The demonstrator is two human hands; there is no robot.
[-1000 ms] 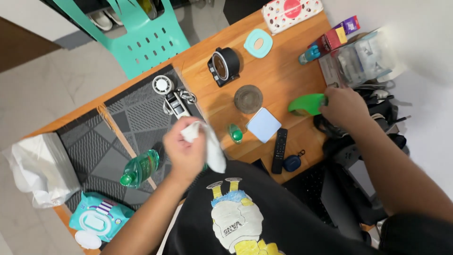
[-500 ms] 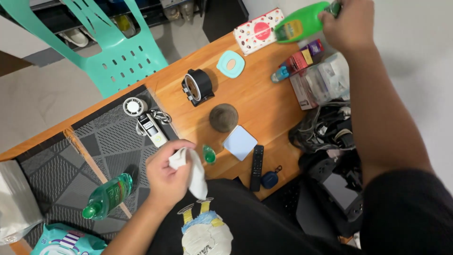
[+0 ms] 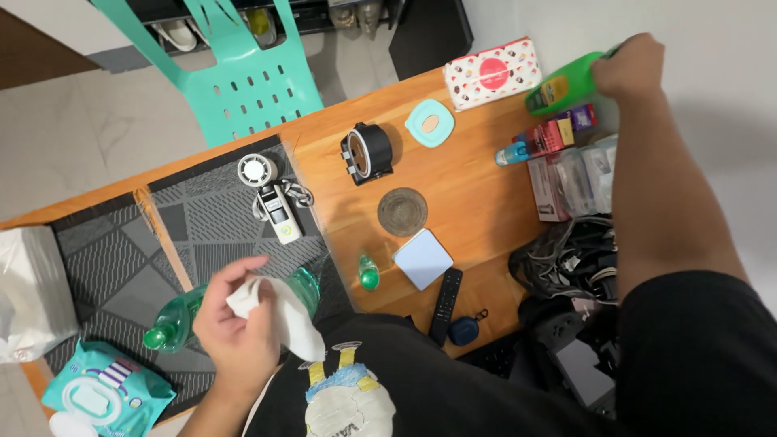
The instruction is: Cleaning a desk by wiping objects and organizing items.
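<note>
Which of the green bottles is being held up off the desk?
The bright green bottle in the right hand, far corner; the darker clear-green bottle lies flat on the mat.

Wooden bench [image 3: 477, 162] with grey geometric-patterned mat [image 3: 202, 235] on its left half. On mat: small round white fan [image 3: 256, 171], white-and-black handheld device with keyring [image 3: 279, 209]. At left edge: white plastic bag [image 3: 28, 291], teal pack of wet wipes [image 3: 101, 390]. On bare wood: black cylindrical container lying on its side [image 3: 367, 153], teal rounded lid [image 3: 429, 122], dark round coaster [image 3: 402, 212], pale blue square pad [image 3: 422, 259], small green bottle cap [image 3: 369, 275], black remote control [image 3: 446, 296], dark blue pouch [image 3: 464, 330]. Far edge: dotted white tissue pack [image 3: 492, 73]. Right: small boxes [image 3: 558, 133], tangled black cables [image 3: 566, 255]. Teal plastic chair [image 3: 243, 73] behind bench.
</note>
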